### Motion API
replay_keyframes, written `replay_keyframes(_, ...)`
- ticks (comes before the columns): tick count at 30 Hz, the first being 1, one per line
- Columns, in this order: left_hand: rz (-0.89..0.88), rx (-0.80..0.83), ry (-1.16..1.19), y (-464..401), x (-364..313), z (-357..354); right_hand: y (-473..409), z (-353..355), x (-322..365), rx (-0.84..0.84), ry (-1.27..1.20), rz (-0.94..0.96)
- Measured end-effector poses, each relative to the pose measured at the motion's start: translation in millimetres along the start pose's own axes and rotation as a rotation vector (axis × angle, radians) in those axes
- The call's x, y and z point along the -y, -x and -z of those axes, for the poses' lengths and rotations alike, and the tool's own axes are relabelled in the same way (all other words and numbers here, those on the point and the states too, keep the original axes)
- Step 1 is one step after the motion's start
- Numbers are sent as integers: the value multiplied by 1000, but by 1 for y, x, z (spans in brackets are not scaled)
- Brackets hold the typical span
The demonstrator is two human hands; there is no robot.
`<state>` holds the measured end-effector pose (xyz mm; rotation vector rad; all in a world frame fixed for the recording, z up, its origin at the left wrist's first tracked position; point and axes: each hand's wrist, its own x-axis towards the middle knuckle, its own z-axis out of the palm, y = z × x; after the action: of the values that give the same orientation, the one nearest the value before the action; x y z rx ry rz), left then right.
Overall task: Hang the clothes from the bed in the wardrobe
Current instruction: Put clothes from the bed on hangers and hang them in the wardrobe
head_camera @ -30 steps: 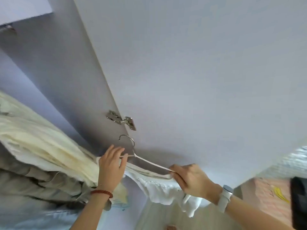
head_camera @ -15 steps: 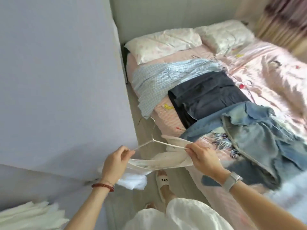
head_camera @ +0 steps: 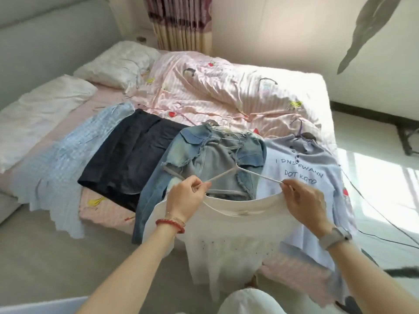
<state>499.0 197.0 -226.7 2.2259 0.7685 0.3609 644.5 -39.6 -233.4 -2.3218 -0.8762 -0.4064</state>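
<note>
Both hands point(head_camera: 186, 197) pinch hanger point(head_camera: 235, 172) (white top point(head_camera: 238, 230) on)

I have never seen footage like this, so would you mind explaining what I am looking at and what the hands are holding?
There is no machine here: a person wears a camera on the head, looking down at their own hands. The left hand and right hand each pinch one end of a thin hanger with a white top on it. Beyond them is a bed with a light blue garment, a dark garment, a denim jacket and a lettered shirt laid side by side.
</note>
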Motion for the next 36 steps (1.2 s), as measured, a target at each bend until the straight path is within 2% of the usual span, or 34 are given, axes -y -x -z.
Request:
replay_keyframes(5, -96, 145, -8, -86, -105, -86, -55, 41, -116, -226, 108, -37)
replay_keyframes(8, -147, 236, -35, -136, -162, -138, -76, 54, -180, -281, 174, -214)
replay_keyframes(13, -284, 219, -33, -208, -242, -211, -129, 69, -267, -357, 205, -496)
replay_keyframes(18, -306, 204, -16, -270, -272, -272, -183, 58, -324, -411, 245, -467)
replay_keyframes(20, -281, 181, -87, -293, -267, -300, -199, 39, -347, -315, 246, -494)
replay_keyframes(22, -206, 191, -226, -309, -252, -329, -204, 13, -370, -165, 224, -612)
replay_keyframes(25, -127, 323, -399, -308, -213, -368, -194, -30, -397, 49, 208, -836)
replay_keyframes(27, -102, 461, -481, -292, -178, -387, -185, -58, -407, 153, 173, -890)
replay_keyframes(29, -48, 606, -577, -273, -144, -397, -175, -82, -414, 230, 102, -886)
replay_keyframes(32, 24, 747, -744, -254, -104, -397, -155, -108, -416, 461, 123, -775)
replay_keyframes(36, 50, 762, -776, -254, -87, -382, -139, -122, -390, 619, 144, -729)
